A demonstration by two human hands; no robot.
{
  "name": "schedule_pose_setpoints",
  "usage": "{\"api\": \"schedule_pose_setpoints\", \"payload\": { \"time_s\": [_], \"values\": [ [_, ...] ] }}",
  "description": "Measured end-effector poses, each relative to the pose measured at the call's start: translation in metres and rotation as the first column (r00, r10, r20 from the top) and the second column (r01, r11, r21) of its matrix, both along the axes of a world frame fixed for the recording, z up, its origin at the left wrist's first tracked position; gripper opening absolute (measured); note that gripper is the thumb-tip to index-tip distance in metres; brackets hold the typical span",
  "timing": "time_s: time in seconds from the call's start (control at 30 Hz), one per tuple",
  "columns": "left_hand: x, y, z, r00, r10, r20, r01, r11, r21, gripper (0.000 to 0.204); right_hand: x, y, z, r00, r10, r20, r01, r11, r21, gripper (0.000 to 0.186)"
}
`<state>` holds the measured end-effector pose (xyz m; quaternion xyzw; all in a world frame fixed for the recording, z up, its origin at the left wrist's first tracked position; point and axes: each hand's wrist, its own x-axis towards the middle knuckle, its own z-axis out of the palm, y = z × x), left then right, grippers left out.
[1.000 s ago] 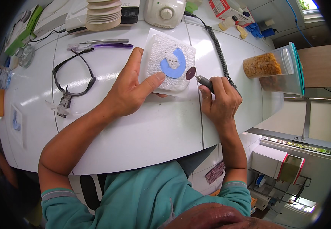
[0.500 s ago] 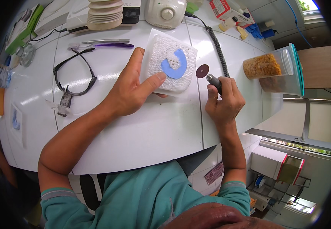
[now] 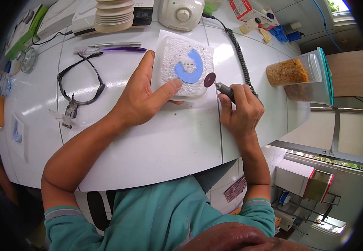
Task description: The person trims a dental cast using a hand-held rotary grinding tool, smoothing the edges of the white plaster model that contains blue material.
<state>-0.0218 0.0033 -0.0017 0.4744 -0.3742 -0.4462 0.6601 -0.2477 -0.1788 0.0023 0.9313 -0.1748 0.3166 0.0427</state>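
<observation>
My left hand (image 3: 141, 98) grips a clear square plastic tray (image 3: 158, 79) filled with white beads (image 3: 171, 52), thumb on top near the blue piece and the other fingers under and behind the tray. Set in the beads is a blue horseshoe-shaped piece (image 3: 196, 73), with small dark specks in the white area inside its curve. My right hand (image 3: 244, 111) is closed around a rotary handpiece (image 3: 226, 91) like a pen. Its thin dark red cutting disc (image 3: 209, 80) overlaps the tray's right edge in the picture; whether they touch, I cannot tell.
Black-framed safety glasses (image 3: 81, 101) and a purple-handled tool (image 3: 125, 49) lie on the left. A coiled cord (image 3: 239, 52) runs from a white control unit (image 3: 182, 14) at the back. A lidded container of orange-brown granules (image 3: 288, 72) stands right. Another tray (image 3: 18, 134) sits far left.
My right hand has moved left with the handpiece, bringing the disc from beside the tray to its edge. The tray has shifted slightly left and tilted a little.
</observation>
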Motion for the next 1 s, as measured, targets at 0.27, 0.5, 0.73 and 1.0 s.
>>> {"api": "schedule_pose_setpoints", "payload": {
  "time_s": [0.27,0.5,0.73,1.0],
  "values": [
    [-0.002,-0.001,0.006,0.999,0.013,-0.029,-0.013,1.0,0.003,0.045,0.0,0.001,0.001,1.0,-0.011,-0.019,0.011,1.0,0.0,0.043],
    [-0.002,0.0,0.001,1.0,0.019,-0.016,-0.019,1.0,-0.013,0.045,0.001,0.003,0.001,0.999,-0.015,-0.029,0.015,1.0,-0.008,0.042],
    [0.006,-0.001,-0.003,0.999,0.025,0.024,-0.025,1.0,0.019,0.067,-0.007,-0.011,0.001,0.977,-0.045,0.209,0.017,0.991,0.133,0.034],
    [0.011,-0.005,-0.016,0.997,0.063,0.032,-0.061,0.995,-0.076,0.077,-0.005,-0.003,0.034,0.989,0.084,0.119,-0.121,0.93,0.346,0.026]
  ]
}}
